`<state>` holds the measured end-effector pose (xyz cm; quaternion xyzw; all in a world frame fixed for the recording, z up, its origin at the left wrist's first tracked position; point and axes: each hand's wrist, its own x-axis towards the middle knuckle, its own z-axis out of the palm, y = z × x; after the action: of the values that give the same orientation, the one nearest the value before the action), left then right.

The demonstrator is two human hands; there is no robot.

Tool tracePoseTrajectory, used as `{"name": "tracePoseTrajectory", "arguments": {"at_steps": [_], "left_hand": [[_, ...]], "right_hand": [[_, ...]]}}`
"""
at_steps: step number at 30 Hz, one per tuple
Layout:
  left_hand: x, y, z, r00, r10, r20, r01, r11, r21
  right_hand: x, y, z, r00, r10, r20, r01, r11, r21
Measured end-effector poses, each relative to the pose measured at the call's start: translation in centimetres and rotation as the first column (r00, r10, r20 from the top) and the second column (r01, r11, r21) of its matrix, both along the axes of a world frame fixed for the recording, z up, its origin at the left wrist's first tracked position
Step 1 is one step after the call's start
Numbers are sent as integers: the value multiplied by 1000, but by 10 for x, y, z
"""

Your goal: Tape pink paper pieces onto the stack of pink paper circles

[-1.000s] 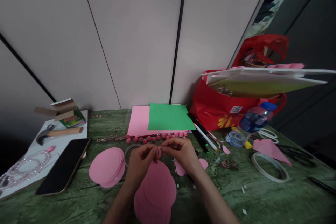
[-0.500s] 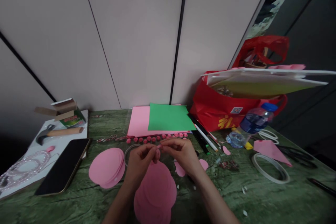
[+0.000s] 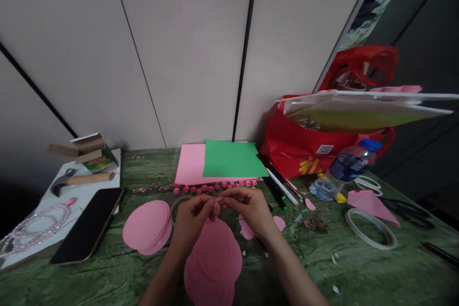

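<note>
Left grip and right grip around small pink piece, with pink discs nearside, pink balls beyond, red bag far right.

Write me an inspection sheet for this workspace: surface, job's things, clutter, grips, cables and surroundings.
Surface: green patterned tabletop, with small white scraps at right.
Job's things: small pink piece held above stacked pink discs; second disc stack to the left.
Clutter: hammer, phone and open box at left; bottle and tape roll at right.
Grips: left grip and right grip, both bare hands, pinch the small pink piece; fine details are blurred.
Cables: nothing seen for certain.
Surroundings: pale panelled wall behind; red bag with boards sticking out, right rear.
</note>
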<state>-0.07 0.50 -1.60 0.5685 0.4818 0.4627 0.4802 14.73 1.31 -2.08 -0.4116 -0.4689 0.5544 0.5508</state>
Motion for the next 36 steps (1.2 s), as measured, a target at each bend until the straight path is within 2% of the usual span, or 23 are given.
{"name": "tracePoseTrajectory", "arguments": {"at_steps": [15, 23, 36], "left_hand": [[0, 0, 1, 999, -8, 36, 9, 1000, -13], [1, 1, 1, 999, 3, 36, -2, 1000, -12], [2, 1, 0, 999, 7, 39, -6, 1000, -18]], "right_hand": [[1, 1, 2, 999, -37, -13, 36, 998, -53], [0, 3, -3, 998, -52, -30, 53, 998, 18], [1, 2, -3, 999, -28, -20, 28, 1000, -8]]}}
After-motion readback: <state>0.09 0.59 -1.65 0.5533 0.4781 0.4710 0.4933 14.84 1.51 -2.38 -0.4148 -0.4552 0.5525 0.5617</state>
